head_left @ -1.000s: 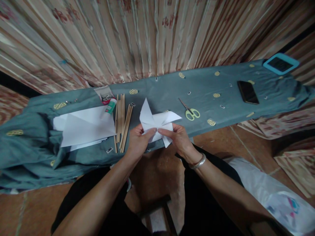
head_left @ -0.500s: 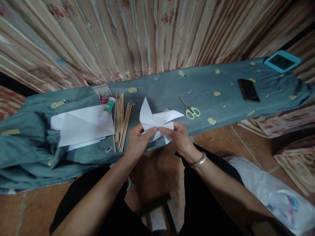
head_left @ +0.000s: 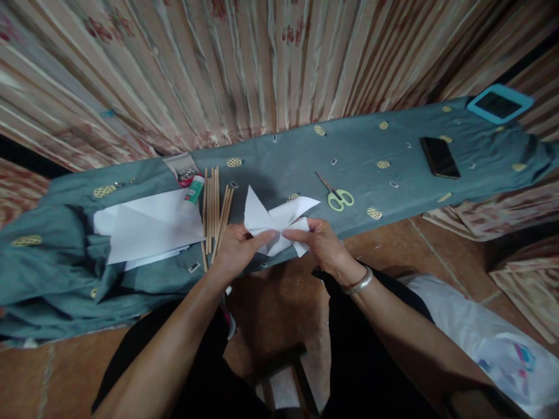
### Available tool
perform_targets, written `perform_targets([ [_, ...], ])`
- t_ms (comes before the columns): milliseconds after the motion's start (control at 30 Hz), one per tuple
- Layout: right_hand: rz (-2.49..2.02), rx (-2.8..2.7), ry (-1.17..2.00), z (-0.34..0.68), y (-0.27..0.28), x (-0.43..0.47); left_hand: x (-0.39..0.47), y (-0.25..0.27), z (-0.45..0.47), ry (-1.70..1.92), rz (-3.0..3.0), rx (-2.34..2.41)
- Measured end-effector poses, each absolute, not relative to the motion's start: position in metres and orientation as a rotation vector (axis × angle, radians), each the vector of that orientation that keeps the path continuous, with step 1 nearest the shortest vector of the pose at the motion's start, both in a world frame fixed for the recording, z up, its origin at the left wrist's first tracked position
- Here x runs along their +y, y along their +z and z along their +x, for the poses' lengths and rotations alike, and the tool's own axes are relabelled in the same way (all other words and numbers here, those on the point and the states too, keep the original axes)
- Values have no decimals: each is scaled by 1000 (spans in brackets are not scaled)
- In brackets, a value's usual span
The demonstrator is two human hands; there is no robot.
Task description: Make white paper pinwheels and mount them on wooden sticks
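A white paper pinwheel (head_left: 283, 214) with pointed blades is held over the front edge of the cloth-covered surface. My left hand (head_left: 238, 247) pinches it from the left, thumb pressed near its centre. From the right, my right hand (head_left: 325, 241) grips it the same way, its thumb almost meeting the other one. My fingers behind the paper are hidden. Several thin wooden sticks (head_left: 212, 209) lie just left of the pinwheel. Right of it rest scissors (head_left: 339, 199) with light green handles, blades pointing up and left.
White paper sheets (head_left: 152, 227) lie on the green cloth (head_left: 279, 163), with a glue stick (head_left: 194, 191) and an opened packet of small metal pieces (head_left: 187, 170) nearby. Farther right are a dark phone (head_left: 440, 157) and a blue-framed device (head_left: 500, 103). A curtain (head_left: 262, 70) hangs behind.
My thumbs have drawn slightly apart at the pinwheel's centre. The upper left blade has tipped left and down, and the paper has shifted a little left. The whole view has moved slightly.
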State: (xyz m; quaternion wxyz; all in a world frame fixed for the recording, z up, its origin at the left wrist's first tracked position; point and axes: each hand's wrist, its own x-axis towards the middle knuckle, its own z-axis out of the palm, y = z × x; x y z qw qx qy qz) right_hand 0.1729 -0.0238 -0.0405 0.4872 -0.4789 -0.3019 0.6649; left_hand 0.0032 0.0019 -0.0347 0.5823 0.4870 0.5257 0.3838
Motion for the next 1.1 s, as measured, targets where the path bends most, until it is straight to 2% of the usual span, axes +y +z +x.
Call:
perform_targets([
  [267, -1167, -722, 1612, 172, -39, -25, -1, -41, 8, 972, 1227, 1274],
  [533, -1189, -733, 1634, 173, -37, -24, 4, -29, -6, 738, 1702, 1351],
  [800, -1216, -767, 1613, 172, -36, -23, -3, -33, 9, 894, 1280, 1327],
  [1100, -1220, -752, 1598, 169, -35, -24, -5, -29, 13, 931, 1204, 1383],
])
